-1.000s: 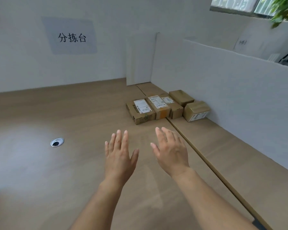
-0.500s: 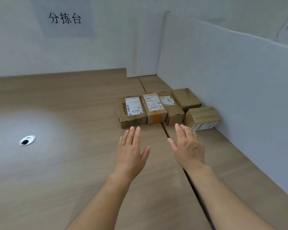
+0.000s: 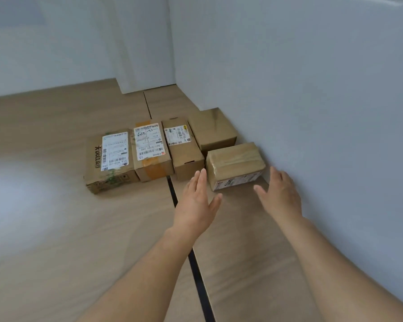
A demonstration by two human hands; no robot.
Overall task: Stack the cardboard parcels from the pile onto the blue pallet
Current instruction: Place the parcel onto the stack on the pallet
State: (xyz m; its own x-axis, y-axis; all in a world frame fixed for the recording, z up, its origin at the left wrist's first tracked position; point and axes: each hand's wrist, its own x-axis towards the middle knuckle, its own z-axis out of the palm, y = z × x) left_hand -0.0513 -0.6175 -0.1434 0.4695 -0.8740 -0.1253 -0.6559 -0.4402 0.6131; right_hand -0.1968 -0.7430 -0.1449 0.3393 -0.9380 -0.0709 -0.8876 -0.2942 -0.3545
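Five cardboard parcels sat in a loose row on the wooden surface (image 3: pixel 56 228), in the corner formed by the white partition wall (image 3: pixel 312 89).

From left: a flat parcel printed "DOLLAR" (image 3: pixel 109 161) with a white shipping label; touching it, a parcel with orange tape (image 3: pixel 152 151) and a handwritten label; next, a narrow parcel (image 3: pixel 184 149) with a small barcode label; behind and to the right, a plain brown parcel (image 3: pixel 212 130) set against the wall. Nearest the camera on the right, a tape-wrapped parcel (image 3: pixel 235 165) lay slightly skewed, its far right corner near the wall, a label on its front face.

Left hand (image 3: pixel 196 201) was open wide, fingers straight and together, palm facing right, fingertips just beside the left front corner of the tape-wrapped parcel; contact could not be confirmed. Right hand (image 3: pixel 279 194) was likewise open, palm facing left, just in front of the parcel's right end, close to the wall, holding nothing. The parcel lay between and just beyond the two palms.

A dark seam (image 3: pixel 196 270) ran along the surface under the left forearm. No blue pallet in frame.
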